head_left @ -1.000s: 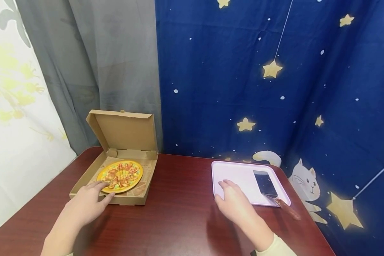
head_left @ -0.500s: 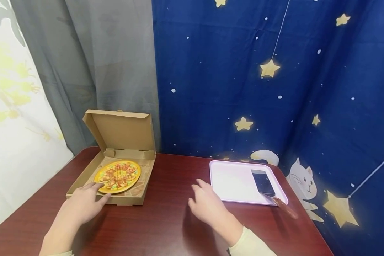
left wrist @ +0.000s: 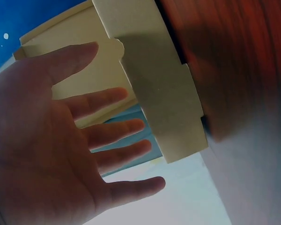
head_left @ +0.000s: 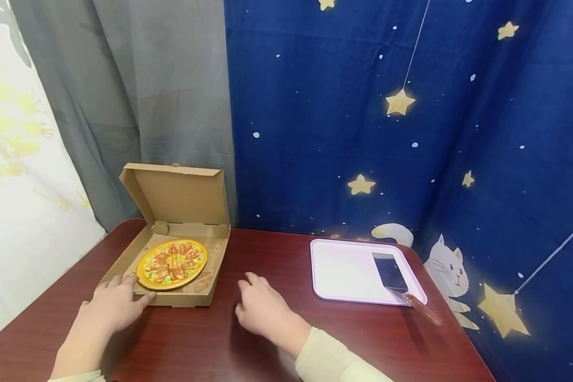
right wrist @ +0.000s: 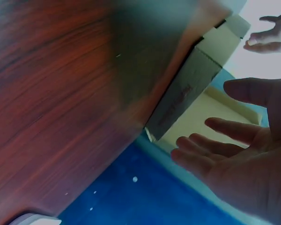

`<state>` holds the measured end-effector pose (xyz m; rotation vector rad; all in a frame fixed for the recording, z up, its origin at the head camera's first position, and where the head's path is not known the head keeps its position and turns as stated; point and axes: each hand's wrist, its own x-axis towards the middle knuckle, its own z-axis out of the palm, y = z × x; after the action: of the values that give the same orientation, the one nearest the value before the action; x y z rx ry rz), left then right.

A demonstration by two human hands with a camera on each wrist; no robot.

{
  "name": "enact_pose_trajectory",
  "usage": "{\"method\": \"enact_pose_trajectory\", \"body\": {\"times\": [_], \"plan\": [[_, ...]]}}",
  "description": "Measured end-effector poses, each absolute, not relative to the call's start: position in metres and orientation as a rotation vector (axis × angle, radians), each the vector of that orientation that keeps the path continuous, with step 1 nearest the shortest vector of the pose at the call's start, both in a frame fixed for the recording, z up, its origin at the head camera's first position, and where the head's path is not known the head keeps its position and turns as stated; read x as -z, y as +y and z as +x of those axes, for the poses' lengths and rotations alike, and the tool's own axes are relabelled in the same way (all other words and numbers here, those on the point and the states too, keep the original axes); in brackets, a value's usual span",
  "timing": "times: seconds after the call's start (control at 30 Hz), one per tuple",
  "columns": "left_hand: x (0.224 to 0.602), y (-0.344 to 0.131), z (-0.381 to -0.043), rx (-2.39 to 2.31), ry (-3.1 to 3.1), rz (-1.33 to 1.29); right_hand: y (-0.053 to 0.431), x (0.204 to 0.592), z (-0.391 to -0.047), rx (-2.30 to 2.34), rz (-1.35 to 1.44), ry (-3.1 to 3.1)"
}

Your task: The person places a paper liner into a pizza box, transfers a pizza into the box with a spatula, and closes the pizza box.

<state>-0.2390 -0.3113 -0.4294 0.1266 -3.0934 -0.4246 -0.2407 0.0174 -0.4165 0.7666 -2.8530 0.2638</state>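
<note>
An open cardboard pizza box [head_left: 178, 197] stands at the left of the table with its lid raised. Inside, on printed paper, lies a round pizza [head_left: 172, 264] with a yellow rim. My left hand [head_left: 109, 306] hovers by the box's front left corner, fingertips overlapping its edge in the head view. In the left wrist view that hand [left wrist: 61, 136] has spread fingers and an empty palm, before the box's front wall [left wrist: 152, 89]. Over the table to the right of the box is my right hand [head_left: 265, 309], fingers loosely bent and holding nothing.
A pale pink tray [head_left: 344, 276] sits at the right of the table [head_left: 267, 254]. On it lies a wide-bladed spatula [head_left: 390, 271], its brown handle [head_left: 425, 310] sticking out past the front right rim. Grey and blue star-patterned curtains [head_left: 315, 132] hang behind.
My right hand has moved left from the tray's front left corner to beside the pizza box. My left hand has stayed near the box's front corner. The view has shifted slightly right.
</note>
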Motion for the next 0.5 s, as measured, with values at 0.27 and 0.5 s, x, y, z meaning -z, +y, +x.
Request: {"method": "enact_pose_trajectory", "body": {"times": [0.27,0.5], "plan": [[0.428,-0.322,-0.239,0.464,-3.133,0.171,-0.02,0.414,-0.249,-0.128,0.836,-2.848],[0.43,-0.329,-0.241,0.482,-3.144,0.172,-0.039,0.411,-0.248,-0.037,0.885,-2.866]]}}
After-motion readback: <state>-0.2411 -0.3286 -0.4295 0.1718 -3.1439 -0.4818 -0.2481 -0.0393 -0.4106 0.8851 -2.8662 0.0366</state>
